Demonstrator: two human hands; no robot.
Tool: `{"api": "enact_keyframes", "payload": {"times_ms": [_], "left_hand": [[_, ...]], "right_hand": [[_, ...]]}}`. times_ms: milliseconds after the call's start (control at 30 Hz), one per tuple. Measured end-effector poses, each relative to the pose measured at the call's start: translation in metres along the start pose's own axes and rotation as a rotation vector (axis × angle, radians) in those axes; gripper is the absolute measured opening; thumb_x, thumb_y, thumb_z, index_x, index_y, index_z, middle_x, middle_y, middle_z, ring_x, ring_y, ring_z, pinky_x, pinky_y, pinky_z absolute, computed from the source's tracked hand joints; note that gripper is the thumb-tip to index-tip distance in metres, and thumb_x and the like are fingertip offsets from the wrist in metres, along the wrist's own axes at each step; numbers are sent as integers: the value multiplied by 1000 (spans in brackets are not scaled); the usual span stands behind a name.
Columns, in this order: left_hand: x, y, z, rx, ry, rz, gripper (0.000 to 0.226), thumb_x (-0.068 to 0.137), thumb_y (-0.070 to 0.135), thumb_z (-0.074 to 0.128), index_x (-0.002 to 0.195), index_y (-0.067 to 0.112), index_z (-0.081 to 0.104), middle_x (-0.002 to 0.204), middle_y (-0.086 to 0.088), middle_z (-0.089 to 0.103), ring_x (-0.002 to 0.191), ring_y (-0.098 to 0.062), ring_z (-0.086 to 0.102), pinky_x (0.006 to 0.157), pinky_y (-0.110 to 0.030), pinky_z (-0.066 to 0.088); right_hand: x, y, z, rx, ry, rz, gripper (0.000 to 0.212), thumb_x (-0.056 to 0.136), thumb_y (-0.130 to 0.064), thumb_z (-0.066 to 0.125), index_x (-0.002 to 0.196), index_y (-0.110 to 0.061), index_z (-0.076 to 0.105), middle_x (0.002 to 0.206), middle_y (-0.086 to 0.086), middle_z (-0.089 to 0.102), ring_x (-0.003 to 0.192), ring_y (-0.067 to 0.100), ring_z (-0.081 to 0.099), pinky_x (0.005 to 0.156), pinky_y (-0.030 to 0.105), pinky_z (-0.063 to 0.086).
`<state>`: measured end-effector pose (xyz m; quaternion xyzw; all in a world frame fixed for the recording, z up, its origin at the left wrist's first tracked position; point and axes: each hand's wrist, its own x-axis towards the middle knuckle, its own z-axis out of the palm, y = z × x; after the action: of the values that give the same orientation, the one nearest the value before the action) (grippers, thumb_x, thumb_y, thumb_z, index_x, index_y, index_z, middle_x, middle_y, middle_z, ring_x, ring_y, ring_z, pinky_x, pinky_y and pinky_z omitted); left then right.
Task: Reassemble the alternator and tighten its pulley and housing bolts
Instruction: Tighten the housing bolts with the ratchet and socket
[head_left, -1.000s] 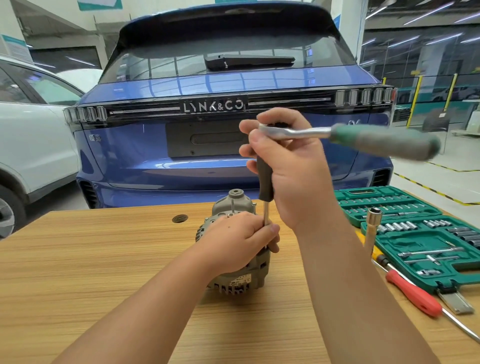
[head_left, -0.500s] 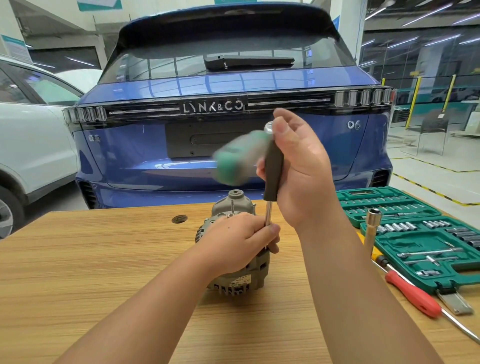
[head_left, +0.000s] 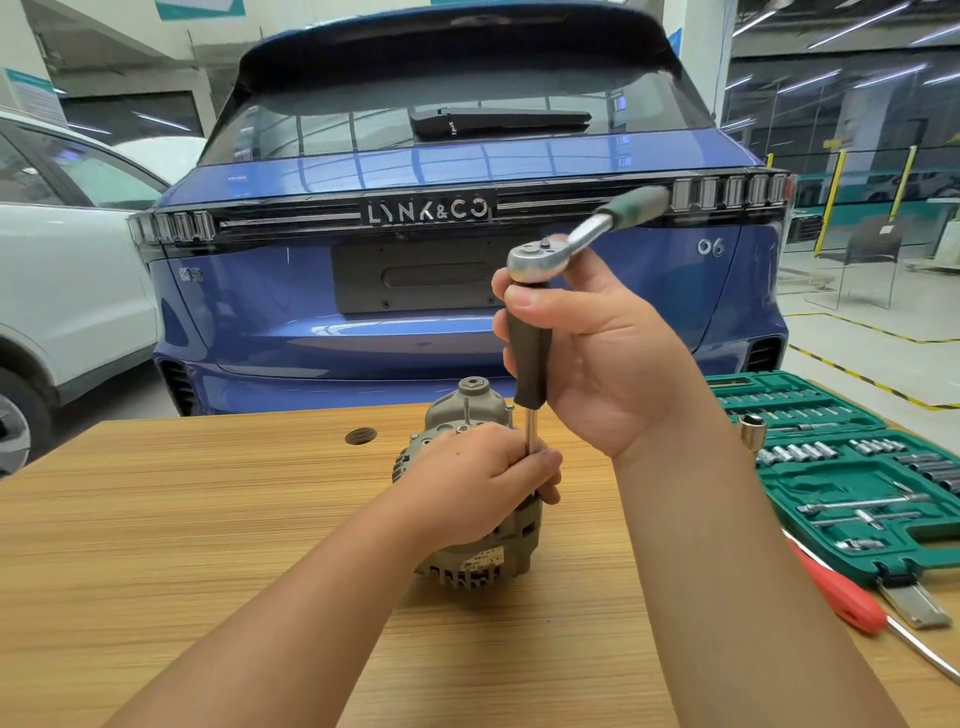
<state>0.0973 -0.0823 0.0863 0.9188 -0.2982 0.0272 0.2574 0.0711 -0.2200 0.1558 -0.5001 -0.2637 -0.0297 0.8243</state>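
A grey alternator (head_left: 470, 405) stands on the wooden table (head_left: 208, 519), pulley nut up. My left hand (head_left: 478, 478) wraps over its near side and pinches the lower steel shaft (head_left: 531, 431) of an upright extension driver. My right hand (head_left: 597, 353) grips that driver's black handle (head_left: 529, 358). A ratchet head (head_left: 535, 260) sits on top of the handle, and its green grip (head_left: 631, 205) points up and to the right, blurred. The driver's tip and the bolt under it are hidden by my left hand.
An open green socket set case (head_left: 852, 467) lies at the right, with a loose socket (head_left: 752, 428) standing by it. A red-handled screwdriver (head_left: 841, 592) lies in front of the case. A blue car (head_left: 457, 234) stands just beyond the table's far edge.
The ratchet's green grip has swung round the driver's top: from pointing right, through the left front, to now pointing up-right. Both hands and the alternator have stayed in place.
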Motion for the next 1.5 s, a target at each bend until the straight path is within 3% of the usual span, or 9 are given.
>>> {"api": "enact_keyframes", "payload": {"times_ms": [267,500,600,767,833,967,1200,1333,1500], "left_hand": [[0,3,-1,-10,-30,-25,36,108,50,38,81,46,61,78,49,58,91,20,51,73,-17,37],[0,2,-1,-25,-35,-24,35,108,49,38,83,45,62,80,51,57,89,26,49,73,-17,36],[0,1,-1,-33,-23,-25,34,107,50,39,82,45,62,82,48,60,89,26,49,72,-15,35],[0,1,0,3,-29,0,35,107,51,38,82,46,62,83,49,58,92,20,51,74,-19,38],[1,1,0,33,-27,17,35,107,51,37,81,48,60,83,49,58,95,20,49,75,-19,36],[2,-2,1,12,-4,13,34,107,51,40,81,47,63,85,45,63,96,21,51,75,-15,36],[2,-3,1,22,-1,24,35,107,51,41,81,47,64,89,52,58,97,23,49,77,-16,35],[4,-3,2,20,-5,12,35,106,52,40,81,47,64,87,52,58,95,25,49,77,-17,36],[3,-2,1,7,-19,-4,35,107,51,39,81,47,62,84,53,57,94,25,49,77,-17,36]], "right_hand": [[5,19,4,-386,206,-462,40,94,9,57,109,-29,58,89,1,66,69,17,59,62,29,50],[9,4,8,-62,84,-271,52,63,-34,63,110,-14,59,79,13,58,61,26,48,61,32,41],[9,7,5,-35,96,-258,48,87,-46,57,122,-14,58,87,12,57,67,24,49,62,30,42],[5,10,10,-157,435,-259,66,82,-40,76,128,2,55,73,-4,58,64,11,51,59,24,44],[3,7,8,-197,517,-256,44,83,-41,80,105,-4,68,73,0,57,63,12,47,59,26,41],[0,-5,3,-15,237,22,6,87,-23,68,84,-21,72,84,-3,69,69,12,56,67,27,41],[-4,-14,2,78,112,132,30,63,-12,65,93,-15,69,83,-7,65,73,11,52,69,23,42],[-3,-10,-1,168,76,46,45,66,4,65,101,-23,61,83,-4,67,72,13,58,70,28,45],[1,12,9,-315,124,-337,36,91,6,61,105,-28,61,95,1,72,76,16,64,67,30,54]]}}
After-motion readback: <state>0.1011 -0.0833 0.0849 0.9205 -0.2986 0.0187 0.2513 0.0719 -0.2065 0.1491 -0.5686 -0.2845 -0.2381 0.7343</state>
